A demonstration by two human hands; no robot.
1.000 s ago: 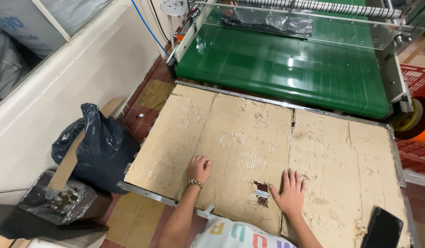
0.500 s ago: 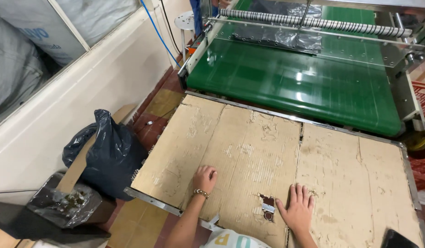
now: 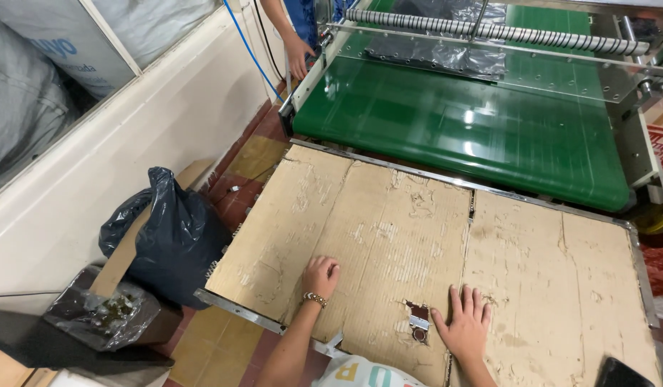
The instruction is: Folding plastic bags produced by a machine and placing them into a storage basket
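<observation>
Both hands are down on the worn cardboard sheet (image 3: pixel 389 236) that covers the metal-framed table in the lower half of the frame. The left hand (image 3: pixel 321 274) sits lower centre, fingers curled into a loose fist, knuckles on the cardboard, beaded bracelet at the wrist — nothing in its grip. The right hand (image 3: pixel 465 326) lies lower right of centre, palm flat, fingers spread wide, holding nothing. Just left of it is a torn hole (image 3: pixel 417 322) in the cardboard with a bit of metal hardware showing through; the thumb is near it, not touching. Compared with a second ago the hands sit in much the same spots on the sheet — it's the view that has shifted, tilting up and left, so more of the green conveyor belt (image 3: pixel 460 129) fills the upper right. That also brings in another person's hand (image 3: pixel 298 57) at top centre, resting by the belt's near corner. So: no handling under way, hands parked on the cardboard. Black rubbish bag (image 3: pixel 170 240) and a lined bin (image 3: pixel 106 315) stand at lower left on the tiled floor; dark phone (image 3: pixel 622 374) at the bottom right edge.
</observation>
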